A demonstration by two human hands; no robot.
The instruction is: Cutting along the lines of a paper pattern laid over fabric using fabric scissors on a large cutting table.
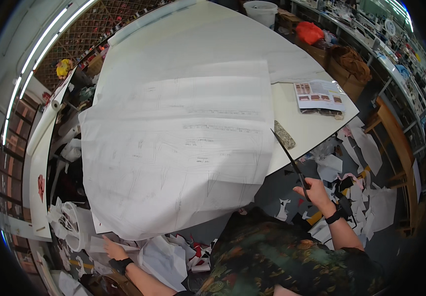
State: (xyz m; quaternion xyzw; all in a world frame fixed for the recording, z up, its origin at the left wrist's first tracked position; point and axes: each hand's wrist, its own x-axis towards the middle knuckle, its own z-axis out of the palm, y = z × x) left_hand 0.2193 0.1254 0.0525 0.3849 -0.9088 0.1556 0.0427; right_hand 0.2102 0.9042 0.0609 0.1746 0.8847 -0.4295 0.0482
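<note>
My right hand point(315, 194) grips large dark scissors point(287, 153), held upright, blades pointing forward beside the big drawn paper sheet's right edge. That sheet point(173, 148) drapes over the white table point(305, 126), its near edge rippled. A speckled stone slab point(284, 134) lies right of it, partly behind the blades. My left hand point(116, 250) is low at the left, at a pale paper piece point(99, 244) below the sheet's corner; its finger grip is unclear. A picture printout point(318, 96) lies on a dark packet at the table's right.
Paper scraps point(376, 212) litter the floor at right. A wooden chair point(393, 167) and cardboard boxes point(351, 86) stand beside the table. A white bucket point(77, 232) is at left, another point(260, 11) at the back. A paper roll point(42, 126) lies on a side board. Cluttered benches point(386, 49) line the right.
</note>
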